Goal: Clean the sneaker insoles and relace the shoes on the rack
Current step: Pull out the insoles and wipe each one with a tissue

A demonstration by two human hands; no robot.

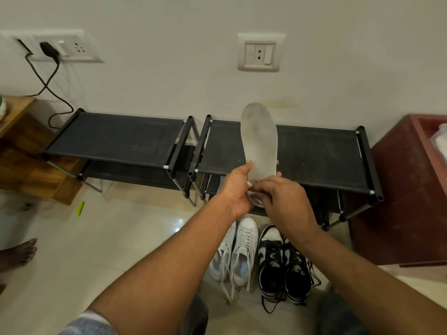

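You hold a pale insole upright above the black shoe rack, toe end pointing to the wall. Your left hand grips its lower edge, thumb along the side. Your right hand curls over the heel end, pinching a white wad against it. On the floor below your wrists stand the white sneakers, laces loose, just beside the black-and-white sneakers.
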